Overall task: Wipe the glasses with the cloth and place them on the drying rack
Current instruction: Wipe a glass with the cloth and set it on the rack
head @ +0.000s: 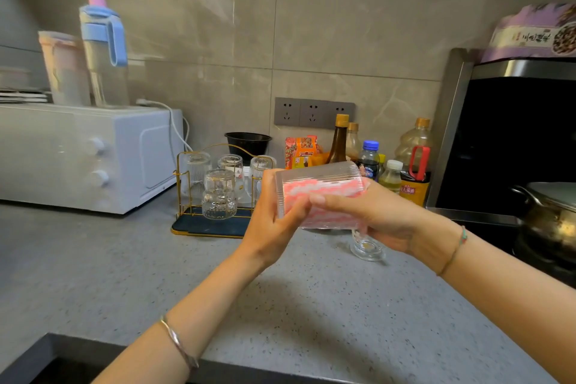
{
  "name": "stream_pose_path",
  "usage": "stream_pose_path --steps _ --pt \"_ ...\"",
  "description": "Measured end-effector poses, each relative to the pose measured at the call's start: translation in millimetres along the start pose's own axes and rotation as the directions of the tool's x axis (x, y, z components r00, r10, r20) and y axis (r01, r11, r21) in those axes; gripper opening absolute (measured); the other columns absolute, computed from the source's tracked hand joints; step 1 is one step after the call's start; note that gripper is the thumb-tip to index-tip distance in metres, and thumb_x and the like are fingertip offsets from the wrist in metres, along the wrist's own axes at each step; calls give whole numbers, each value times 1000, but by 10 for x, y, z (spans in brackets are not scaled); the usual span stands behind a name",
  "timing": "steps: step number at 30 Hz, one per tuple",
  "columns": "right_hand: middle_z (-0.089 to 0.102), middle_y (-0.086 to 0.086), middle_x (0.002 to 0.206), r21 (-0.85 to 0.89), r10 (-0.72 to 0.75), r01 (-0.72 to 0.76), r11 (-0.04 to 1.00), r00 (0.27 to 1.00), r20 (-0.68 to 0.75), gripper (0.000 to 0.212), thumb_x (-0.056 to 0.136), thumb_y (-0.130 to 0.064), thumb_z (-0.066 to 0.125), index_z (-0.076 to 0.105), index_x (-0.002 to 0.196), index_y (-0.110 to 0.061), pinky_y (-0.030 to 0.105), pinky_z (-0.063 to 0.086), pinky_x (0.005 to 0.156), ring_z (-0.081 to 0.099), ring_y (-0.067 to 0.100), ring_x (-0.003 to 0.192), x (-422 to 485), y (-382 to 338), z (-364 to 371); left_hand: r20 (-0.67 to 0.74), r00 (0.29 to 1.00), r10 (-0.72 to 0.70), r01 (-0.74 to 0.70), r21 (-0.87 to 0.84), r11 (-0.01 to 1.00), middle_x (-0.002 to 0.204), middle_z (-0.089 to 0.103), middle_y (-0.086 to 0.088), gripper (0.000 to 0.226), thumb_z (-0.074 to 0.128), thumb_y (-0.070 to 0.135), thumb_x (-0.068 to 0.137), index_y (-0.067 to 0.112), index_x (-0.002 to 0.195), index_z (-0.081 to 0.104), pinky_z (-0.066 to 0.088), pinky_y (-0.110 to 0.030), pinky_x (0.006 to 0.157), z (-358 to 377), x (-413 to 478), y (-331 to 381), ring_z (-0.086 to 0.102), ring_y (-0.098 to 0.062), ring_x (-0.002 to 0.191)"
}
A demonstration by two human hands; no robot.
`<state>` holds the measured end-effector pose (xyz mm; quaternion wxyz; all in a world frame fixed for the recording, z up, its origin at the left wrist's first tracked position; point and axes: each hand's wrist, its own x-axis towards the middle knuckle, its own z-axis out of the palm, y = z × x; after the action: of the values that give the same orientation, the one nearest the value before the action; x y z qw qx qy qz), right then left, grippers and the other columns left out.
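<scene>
Left hand (274,227) and right hand (383,218) both grip one ribbed glass (318,174) holding one pink cloth (327,188). Four racked glasses (218,193) stand beyond the left hand; one counter glass (367,248), half-hidden, sits beneath the right.

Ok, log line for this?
wiping | left hand grips ribbed glass | right hand holds pink cloth inside | another glass on counter | rack holds glasses

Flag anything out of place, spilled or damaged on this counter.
Only one thing: a small glass stands on the counter, off the drying rack, partly hidden behind the right hand. It's probably awaiting wiping. No spill or breakage shows.
</scene>
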<state>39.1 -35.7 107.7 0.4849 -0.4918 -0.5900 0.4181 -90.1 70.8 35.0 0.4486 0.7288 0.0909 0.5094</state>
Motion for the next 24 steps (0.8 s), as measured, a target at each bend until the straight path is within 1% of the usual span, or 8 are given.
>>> stream_pose_path --steps 3,5,8,11,17,20,22,24 --pt "75 5 104 -81 -29 27 996 999 -21 32 68 -30 70 73 98 -20 26 55 88 71 17 98 8 -21 -21 25 999 -21 21 -11 1000 93 57 4 95 45 90 63 19 125 43 42 -8 54 -11 30 11 55 8 62" --pt "76 0 98 -151 -58 48 987 996 -62 31 69 -33 68 70 98 -21 19 55 80 71 10 91 7 -20 -41 55 977 -205 205 6 979 81 55 5 112 30 98 59 10 126 48 39 -15 50 -14 53 54 48 2 55" --pt "76 -10 94 -264 -101 80 961 993 -65 18 79 -26 68 69 97 -27 14 54 76 71 3 89 -18 8 -33 178 822 -540 566 -171 806 78 59 -2 99 21 89 76 10 121 61 34 -18 43 -24 87 149 44 -7 53" --pt "75 -9 101 -348 -115 92 933 992 -44 25 78 -27 69 69 103 -28 22 56 84 70 7 97 -7 78 -15 225 728 -647 682 -333 651 80 62 -6 79 34 78 83 14 119 63 29 -14 37 -19 88 236 42 -10 49" --pt "76 -9 96 -210 -39 24 977 997 -65 27 82 -15 70 68 108 -20 10 51 70 71 2 92 23 102 35 2 846 -533 521 -220 825 62 60 -1 66 35 64 92 5 104 62 30 -15 37 106 33 193 44 -7 45" --pt "76 -5 95 -107 -10 3 994 998 -63 31 73 -27 69 69 104 -20 11 52 69 71 4 88 -5 54 21 -60 956 -286 274 -152 950 100 68 -5 58 44 68 86 20 118 54 49 -13 56 109 -25 108 66 -8 79" --pt "76 -4 94 -52 -7 4 999 999 -46 31 70 -30 68 69 100 -22 15 54 71 72 6 87 -28 31 10 -63 997 -53 49 -60 997 108 67 6 51 46 74 81 34 111 50 55 -21 75 80 -40 50 67 -13 99" --pt "76 -2 99 -69 -17 13 998 998 -52 35 70 -33 68 68 104 -24 19 55 78 71 11 94 -32 40 -8 -36 994 106 -105 17 994 107 64 8 57 45 80 77 35 111 45 55 -25 82 42 -29 15 65 -12 102"
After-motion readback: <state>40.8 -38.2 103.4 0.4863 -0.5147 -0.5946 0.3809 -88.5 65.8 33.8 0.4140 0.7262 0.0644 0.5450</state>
